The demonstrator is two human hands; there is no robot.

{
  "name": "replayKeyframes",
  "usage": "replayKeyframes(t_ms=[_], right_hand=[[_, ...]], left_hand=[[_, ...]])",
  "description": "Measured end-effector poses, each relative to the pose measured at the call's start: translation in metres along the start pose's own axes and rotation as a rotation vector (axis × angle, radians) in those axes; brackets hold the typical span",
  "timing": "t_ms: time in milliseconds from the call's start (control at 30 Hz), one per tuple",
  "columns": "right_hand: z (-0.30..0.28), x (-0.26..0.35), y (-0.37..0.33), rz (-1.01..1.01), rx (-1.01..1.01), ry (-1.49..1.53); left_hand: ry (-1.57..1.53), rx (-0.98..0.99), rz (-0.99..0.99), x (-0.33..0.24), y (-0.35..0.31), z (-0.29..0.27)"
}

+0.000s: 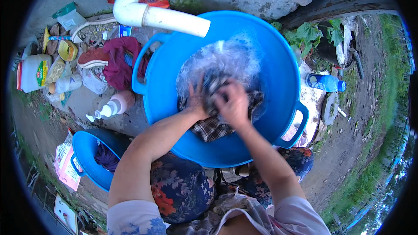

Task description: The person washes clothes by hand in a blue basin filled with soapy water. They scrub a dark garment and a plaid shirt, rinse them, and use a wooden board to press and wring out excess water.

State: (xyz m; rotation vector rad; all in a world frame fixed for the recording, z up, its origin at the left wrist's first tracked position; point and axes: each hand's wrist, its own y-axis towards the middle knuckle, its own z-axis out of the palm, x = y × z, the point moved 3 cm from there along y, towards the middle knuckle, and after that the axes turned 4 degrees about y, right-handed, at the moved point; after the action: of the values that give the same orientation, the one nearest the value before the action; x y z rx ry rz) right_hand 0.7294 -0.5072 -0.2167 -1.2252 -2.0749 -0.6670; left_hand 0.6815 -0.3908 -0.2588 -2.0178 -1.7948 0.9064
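Note:
A large blue tub [278, 61] stands in front of me with foamy water [222, 58] in it. In the water lies a dark plaid cloth garment [211, 129], part of it spread toward the tub's near side and part bunched up between my hands. My left hand [198, 100] grips the bunched part from the left, its fingers pointing away from me. From the right, my right hand [233, 104] is closed on the same bunch, its fingers curled and smeared by motion. The garment's far end is hidden under foam and my hands.
A white pipe [174, 19] juts over the tub's far left rim. At left are a pink pump bottle [122, 102], a maroon cloth [122, 61], a white jug [35, 74] and a smaller blue bucket [89, 159] with dark cloth inside. A blue bottle [326, 82] lies at right.

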Motion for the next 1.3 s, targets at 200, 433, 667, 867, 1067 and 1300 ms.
replayKeyframes(t_ms=[200, 433, 667, 867, 1067, 1300], right_hand=[[0.048, -0.004, 0.03, 0.063, 0.041, -0.237], [-0.017, -0.057, 0.108, 0.361, 0.266, 0.133], [-0.033, -0.082, 0.102, 0.298, 0.227, -0.044], [-0.049, -0.077, 0.07, 0.641, -0.087, 0.413], [-0.029, -0.039, 0.05, 0.088, 0.073, -0.058], [0.048, -0.014, 0.052, 0.031, 0.047, -0.443]], left_hand=[[0.013, 0.102, 0.0, -0.005, 0.018, 0.013], [-0.617, -0.288, -0.116, 0.003, -0.002, -0.033], [-0.998, -0.797, -0.426, 0.053, -0.001, -0.048], [-0.971, -0.245, -0.19, -0.004, -0.015, -0.057], [-0.176, -0.223, -0.169, -0.01, 0.0, -0.013], [0.016, -0.138, -0.126, -0.02, 0.004, 0.012]])
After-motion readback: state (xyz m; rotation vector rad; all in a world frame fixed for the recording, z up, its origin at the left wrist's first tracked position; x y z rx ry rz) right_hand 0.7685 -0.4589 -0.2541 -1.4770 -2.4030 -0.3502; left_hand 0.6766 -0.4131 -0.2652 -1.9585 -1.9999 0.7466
